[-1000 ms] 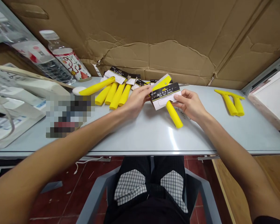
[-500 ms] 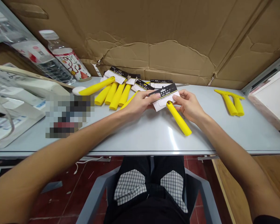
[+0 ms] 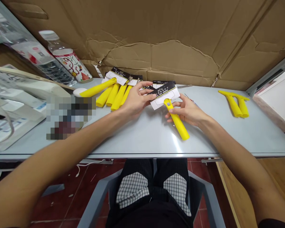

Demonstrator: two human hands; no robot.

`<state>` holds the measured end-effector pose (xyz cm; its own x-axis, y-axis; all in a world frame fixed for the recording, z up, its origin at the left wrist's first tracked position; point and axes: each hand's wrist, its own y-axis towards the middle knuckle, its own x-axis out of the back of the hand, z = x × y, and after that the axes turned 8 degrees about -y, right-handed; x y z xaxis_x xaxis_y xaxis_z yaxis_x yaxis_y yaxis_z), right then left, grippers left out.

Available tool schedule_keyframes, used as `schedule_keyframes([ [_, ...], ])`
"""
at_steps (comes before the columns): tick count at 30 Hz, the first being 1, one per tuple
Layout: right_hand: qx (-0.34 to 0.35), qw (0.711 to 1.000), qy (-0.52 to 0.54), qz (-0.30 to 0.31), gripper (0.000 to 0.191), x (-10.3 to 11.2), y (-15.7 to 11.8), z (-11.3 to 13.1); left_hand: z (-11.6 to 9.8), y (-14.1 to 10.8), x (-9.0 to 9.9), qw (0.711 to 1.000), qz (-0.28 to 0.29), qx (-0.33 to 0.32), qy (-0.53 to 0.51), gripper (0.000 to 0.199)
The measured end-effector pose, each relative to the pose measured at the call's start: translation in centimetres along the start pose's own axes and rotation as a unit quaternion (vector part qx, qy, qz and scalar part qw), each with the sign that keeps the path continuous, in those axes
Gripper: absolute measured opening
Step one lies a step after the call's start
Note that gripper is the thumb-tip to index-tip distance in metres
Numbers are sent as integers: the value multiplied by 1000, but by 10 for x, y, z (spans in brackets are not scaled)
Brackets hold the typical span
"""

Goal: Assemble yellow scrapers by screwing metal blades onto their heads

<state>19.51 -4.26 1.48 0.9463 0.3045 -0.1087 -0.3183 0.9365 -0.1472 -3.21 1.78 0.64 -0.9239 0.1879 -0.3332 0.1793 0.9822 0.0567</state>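
A yellow T-shaped tool (image 3: 179, 126) is held over the table at an angle, its handle pointing down toward me. Its head is wrapped in a black and white printed card (image 3: 166, 95). My right hand (image 3: 188, 110) is closed around the upper handle just below the card, thumb in front and fingers behind. At the card's left end is my left hand (image 3: 137, 98), fingers bent against the edge; its thumb is hidden. Just beyond my left hand lie several carded yellow tools (image 3: 114, 95), some partly covered by it.
Two yellow tools without cards (image 3: 237, 106) lie at the right. A thin metal strip (image 3: 184, 86) rests near the cardboard wall (image 3: 180, 60) behind the table (image 3: 137, 139). Bottles (image 3: 70, 60) and a white device (image 3: 40, 85) crowd the left side. A blurred patch hides something there.
My right hand has shifted from the card's right edge to the handle. My left hand has slid back to the card's left end, and the tool has moved slightly left.
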Motion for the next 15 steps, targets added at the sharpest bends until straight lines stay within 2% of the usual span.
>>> schedule_keyframes([
  [3,6,1000,-15,13,68,0,0,-1,2,-1,-1,1000,-8,-8,13,51],
  [5,6,999,-43,12,51,1,1,-3,3,-1,-1,999,-3,-10,39,43],
  [8,18,996,-78,-36,26,5,6,-6,4,-2,0,994,37,7,107,32],
  [12,39,987,-106,-111,18,11,11,-6,10,-7,-2,985,86,37,145,24],
  [15,37,985,-99,-137,20,13,11,-4,17,-10,-8,992,58,35,105,29],
])
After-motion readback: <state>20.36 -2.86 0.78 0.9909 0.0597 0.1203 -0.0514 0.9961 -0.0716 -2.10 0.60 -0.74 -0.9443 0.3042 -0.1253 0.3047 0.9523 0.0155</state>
